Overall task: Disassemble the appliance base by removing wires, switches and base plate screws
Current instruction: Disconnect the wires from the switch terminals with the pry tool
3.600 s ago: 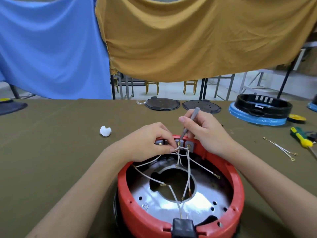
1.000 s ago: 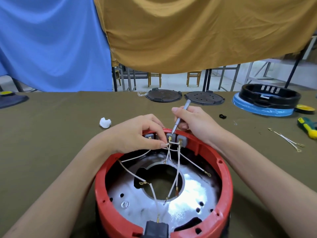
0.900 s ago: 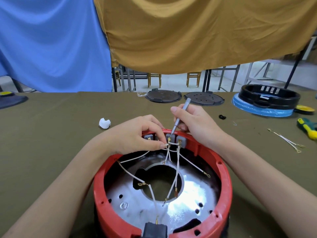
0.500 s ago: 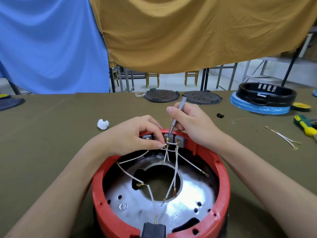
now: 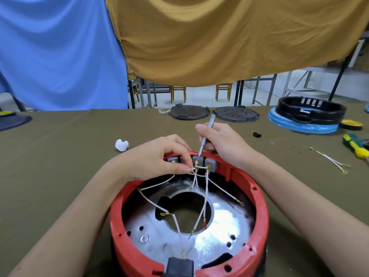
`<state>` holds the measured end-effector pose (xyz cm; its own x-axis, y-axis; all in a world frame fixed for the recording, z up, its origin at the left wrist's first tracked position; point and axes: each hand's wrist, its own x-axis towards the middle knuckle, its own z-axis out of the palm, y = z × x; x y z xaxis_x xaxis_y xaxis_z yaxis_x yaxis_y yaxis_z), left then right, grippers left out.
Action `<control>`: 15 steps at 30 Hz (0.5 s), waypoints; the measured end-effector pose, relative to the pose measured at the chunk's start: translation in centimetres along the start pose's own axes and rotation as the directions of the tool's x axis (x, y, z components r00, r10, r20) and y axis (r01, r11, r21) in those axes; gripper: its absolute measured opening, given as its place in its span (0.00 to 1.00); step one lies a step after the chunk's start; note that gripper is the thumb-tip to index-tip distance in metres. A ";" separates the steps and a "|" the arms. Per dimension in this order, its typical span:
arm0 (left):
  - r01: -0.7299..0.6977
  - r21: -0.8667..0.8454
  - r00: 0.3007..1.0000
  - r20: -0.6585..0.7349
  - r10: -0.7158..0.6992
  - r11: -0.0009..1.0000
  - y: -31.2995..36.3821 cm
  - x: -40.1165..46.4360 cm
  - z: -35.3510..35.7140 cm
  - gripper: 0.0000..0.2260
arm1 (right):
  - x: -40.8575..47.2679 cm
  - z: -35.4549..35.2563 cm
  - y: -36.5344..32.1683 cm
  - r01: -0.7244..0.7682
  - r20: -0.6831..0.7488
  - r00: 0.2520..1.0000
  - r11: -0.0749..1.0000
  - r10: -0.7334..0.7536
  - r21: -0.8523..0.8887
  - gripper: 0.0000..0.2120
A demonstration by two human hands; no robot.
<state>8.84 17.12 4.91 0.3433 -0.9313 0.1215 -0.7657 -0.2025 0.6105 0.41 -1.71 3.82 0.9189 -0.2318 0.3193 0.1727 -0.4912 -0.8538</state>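
Two hands worked at the far rim of the red appliance base [image 5: 257, 198], which sat upside down on the olive-covered table [image 5: 60, 166] right in front of you. Your left hand [image 5: 157, 156] pinched a white wire [image 5: 196, 167] between thumb and forefinger just beside the grey switch blocks [image 5: 209, 163] mounted inside the rim. Your right hand [image 5: 221, 140] gripped a slim grey screwdriver [image 5: 205, 136] like a pen, its tip down on the terminal of the middle block. Several more white wires [image 5: 205, 198] with brass lugs hung loose across the shiny metal base plate [image 5: 219, 222] and its round central opening. A black socket [image 5: 180, 265] sat in the near rim.

On the table beyond lay a crumpled white scrap [image 5: 121, 145], two dark round plates [image 5: 188, 112], and a black ring on a blue base [image 5: 307, 114]. To your right lay a detached pair of wires [image 5: 329, 159] and a green-and-yellow tool [image 5: 355, 148].
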 end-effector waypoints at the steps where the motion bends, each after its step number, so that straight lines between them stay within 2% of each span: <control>1: 0.001 0.010 1.000 -0.003 -0.001 1.000 0.0 0.0 0.0 0.04 | -0.1 0.0 0.0 0.046 -0.018 0.999 0.999 -0.046 -0.001 0.19; 4: -0.006 0.008 1.000 -0.014 0.006 1.000 -0.1 0.0 0.0 0.04 | -0.6 0.1 -0.3 0.217 -0.031 0.974 0.963 -0.224 -0.157 0.17; 6: -0.013 0.003 1.000 -0.017 0.013 1.000 -0.1 0.0 0.0 0.05 | -0.9 0.1 -0.6 0.268 -0.006 0.961 0.935 -0.277 -0.231 0.16; 8: -0.016 0.002 1.000 -0.016 0.016 1.000 -0.2 0.1 0.0 0.06 | -0.7 0.1 -0.5 0.237 0.002 0.971 0.957 -0.240 -0.168 0.16; 12: -0.014 -0.006 1.000 -0.002 0.014 1.000 -0.4 0.1 0.0 0.05 | 0.0 0.1 0.0 0.072 0.016 0.997 0.997 -0.072 0.023 0.17; 15: -0.015 -0.020 1.000 0.007 0.015 1.000 -0.4 0.1 0.0 0.04 | 0.3 0.1 0.0 -0.026 0.052 0.998 1.000 0.025 0.014 0.17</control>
<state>9.12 17.11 4.67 0.3281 -0.9363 0.1252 -0.7594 -0.1826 0.6244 0.66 -1.69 3.89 0.9402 -0.1998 0.2760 0.1540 -0.4734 -0.8672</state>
